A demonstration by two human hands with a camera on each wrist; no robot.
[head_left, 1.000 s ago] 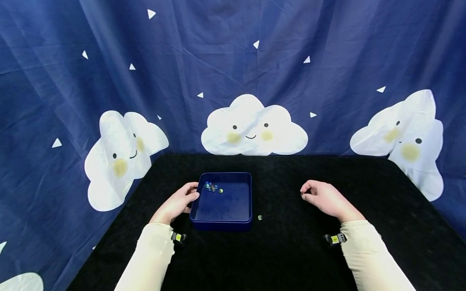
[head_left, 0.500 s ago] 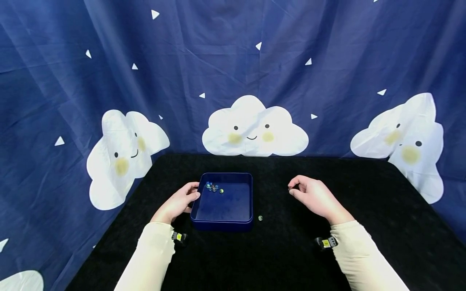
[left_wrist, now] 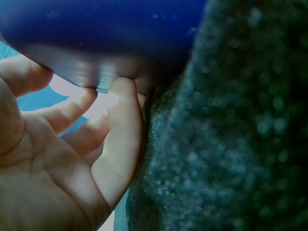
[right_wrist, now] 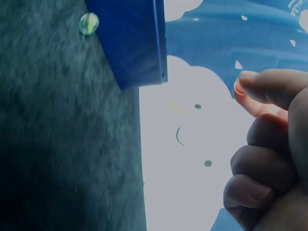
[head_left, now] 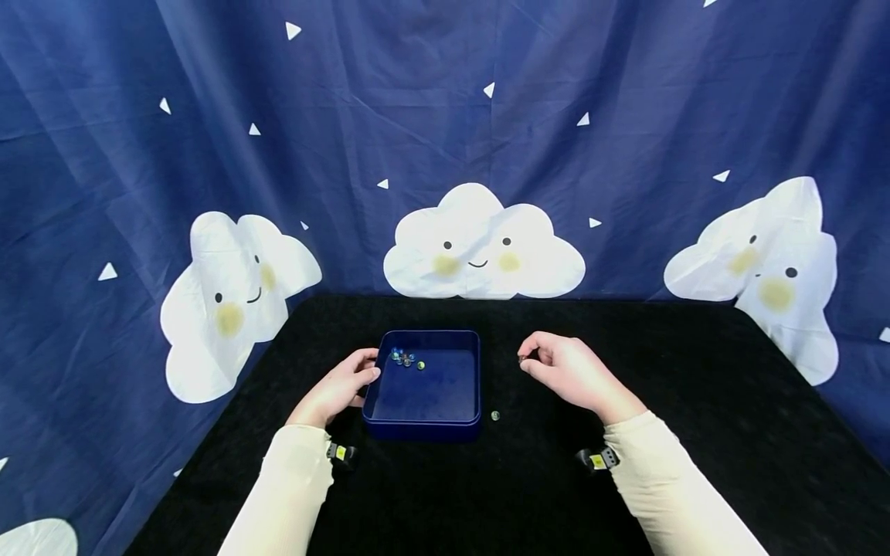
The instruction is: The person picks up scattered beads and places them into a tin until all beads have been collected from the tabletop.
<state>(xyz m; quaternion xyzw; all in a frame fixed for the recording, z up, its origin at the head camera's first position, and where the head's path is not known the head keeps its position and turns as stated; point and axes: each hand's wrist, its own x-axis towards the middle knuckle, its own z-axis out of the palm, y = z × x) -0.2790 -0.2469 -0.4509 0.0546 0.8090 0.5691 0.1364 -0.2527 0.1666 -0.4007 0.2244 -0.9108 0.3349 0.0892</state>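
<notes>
A square blue box (head_left: 422, 432) stands on the black cloth, with several glass marbles (head_left: 405, 357) grouped near its back left corner. My left hand (head_left: 338, 390) rests against the box's left side; in the left wrist view its fingertips (left_wrist: 123, 86) touch the outer wall. Thumb and index finger of my right hand (head_left: 572, 371) pinch a small reddish marble (right_wrist: 238, 87), held up to the right of the box, while the other fingers curl toward the palm. A greenish marble (head_left: 495, 415) lies on the cloth just right of the box's front corner.
Black cloth (head_left: 626, 494) covers the table. Behind it hangs a blue curtain (head_left: 445, 116) printed with white clouds. Both wrists carry small black cameras (head_left: 598, 460) over cream sleeves (head_left: 677, 494).
My right hand has moved left toward the box with the marble pinched in it. The left hand, the box and the greenish marble have stayed in place.
</notes>
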